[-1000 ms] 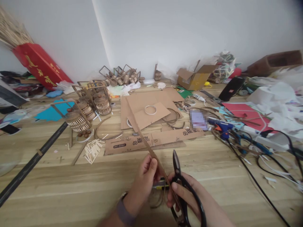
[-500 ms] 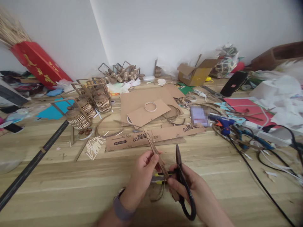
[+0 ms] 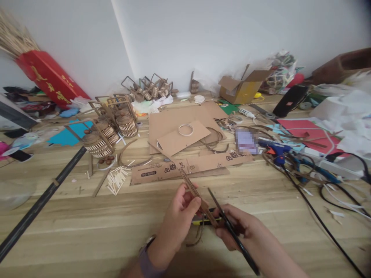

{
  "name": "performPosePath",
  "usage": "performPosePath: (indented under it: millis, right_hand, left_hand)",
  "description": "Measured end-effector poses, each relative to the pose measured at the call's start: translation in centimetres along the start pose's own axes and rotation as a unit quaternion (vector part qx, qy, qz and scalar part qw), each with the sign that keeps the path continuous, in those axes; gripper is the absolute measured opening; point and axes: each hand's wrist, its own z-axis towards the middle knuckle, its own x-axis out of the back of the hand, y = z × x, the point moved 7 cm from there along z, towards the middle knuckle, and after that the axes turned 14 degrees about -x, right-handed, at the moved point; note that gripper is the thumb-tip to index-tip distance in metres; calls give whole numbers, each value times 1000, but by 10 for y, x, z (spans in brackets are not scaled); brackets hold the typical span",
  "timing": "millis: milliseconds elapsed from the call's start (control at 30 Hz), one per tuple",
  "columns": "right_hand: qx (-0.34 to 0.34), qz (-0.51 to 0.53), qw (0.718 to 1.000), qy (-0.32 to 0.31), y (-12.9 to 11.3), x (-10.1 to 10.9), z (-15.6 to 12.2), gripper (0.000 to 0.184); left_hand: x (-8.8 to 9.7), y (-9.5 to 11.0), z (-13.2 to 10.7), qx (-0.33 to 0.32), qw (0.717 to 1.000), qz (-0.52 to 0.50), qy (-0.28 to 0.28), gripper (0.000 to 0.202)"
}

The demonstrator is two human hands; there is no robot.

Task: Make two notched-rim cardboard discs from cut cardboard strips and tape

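My left hand (image 3: 176,222) pinches a narrow brown cardboard strip (image 3: 189,183) between thumb and fingers. The strip slants from near the middle of the table down toward my right hand (image 3: 246,226). That hand holds black-handled scissors (image 3: 242,247), seen nearly edge-on, with the blades pointing up and away. Its fingertips are at the near end of the strip; whether they also grip it I cannot tell. Beneath the hands lies a yellow and black tool (image 3: 198,222), partly covered. A printed cardboard piece (image 3: 156,173) rests just beyond.
Larger cardboard sheets (image 3: 171,116) lie farther back under a white ring (image 3: 185,130). Small woven baskets (image 3: 97,146) stand at left, near pale sticks (image 3: 117,179) and a long black bar (image 3: 43,200). At right are a blue glue gun (image 3: 278,150) and its cable.
My right hand has shifted slightly right and turned the scissors, so their handle loops now show edge-on. The strip has moved slightly right and down with my left hand still pinching it.
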Motion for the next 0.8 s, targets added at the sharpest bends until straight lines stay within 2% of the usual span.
performPosePath:
  millis: [100, 200, 367, 500, 667, 800]
  right_hand:
    - [2, -59, 998, 8, 4, 1, -1, 13]
    - [21, -103, 994, 29, 9, 12, -4, 14]
    - [53, -182, 981, 47, 9, 33, -14, 18]
    - [52, -237, 968, 58, 8, 50, -20, 20]
    - [69, -290, 949, 98, 13, 78, -15, 22]
    - [102, -329, 921, 184, 20, 108, -5, 29]
  left_hand:
    - [10, 5, 1, -22, 998, 5, 56, 36]
    - [24, 12, 4, -49, 992, 13, 116, 36]
    - [40, 19, 9, -58, 987, 2, 150, 44]
    - [52, 26, 10, -80, 978, -28, 191, 42]
    - [61, 30, 8, -91, 975, -41, 197, 39]
    - [65, 26, 2, -80, 975, -93, 185, 38]
